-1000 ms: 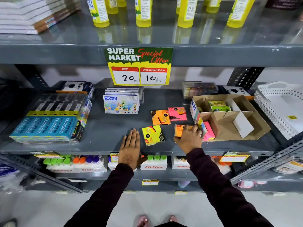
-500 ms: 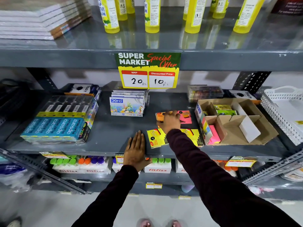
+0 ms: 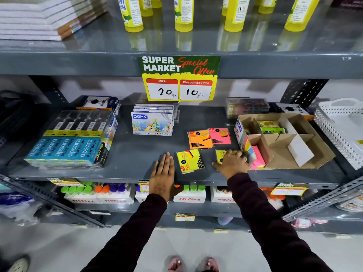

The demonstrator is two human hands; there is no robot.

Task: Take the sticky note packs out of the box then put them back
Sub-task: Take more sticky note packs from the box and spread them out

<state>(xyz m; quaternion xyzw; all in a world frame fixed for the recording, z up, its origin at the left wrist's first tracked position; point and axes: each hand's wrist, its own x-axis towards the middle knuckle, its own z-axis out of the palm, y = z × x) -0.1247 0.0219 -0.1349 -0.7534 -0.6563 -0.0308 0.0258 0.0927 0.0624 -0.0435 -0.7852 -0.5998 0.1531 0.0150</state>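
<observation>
An open cardboard box (image 3: 284, 158) with dividers stands at the right of the middle shelf. It holds a pink sticky note pack (image 3: 258, 158) in its front-left cell and green packs (image 3: 272, 130) at the back. On the shelf lie an orange pack (image 3: 199, 138), a pink pack (image 3: 220, 135) and a yellow pack (image 3: 189, 160). A second yellow pack (image 3: 220, 154) is partly hidden under my right hand (image 3: 231, 163), whose spread fingers reach the box's front-left corner. My left hand (image 3: 164, 173) lies flat on the shelf, just left of the first yellow pack.
DOMS crayon packs (image 3: 152, 122) stand behind the hands, and apsara pencil boxes (image 3: 66, 148) fill the shelf's left. A white perforated basket (image 3: 341, 130) sits right of the box. A price sign (image 3: 179, 78) hangs from the upper shelf, which holds yellow bottles (image 3: 182, 14).
My right hand set an orange pack down at the back beside the pink one, then came back toward the box over the second yellow pack. My left hand stayed flat.
</observation>
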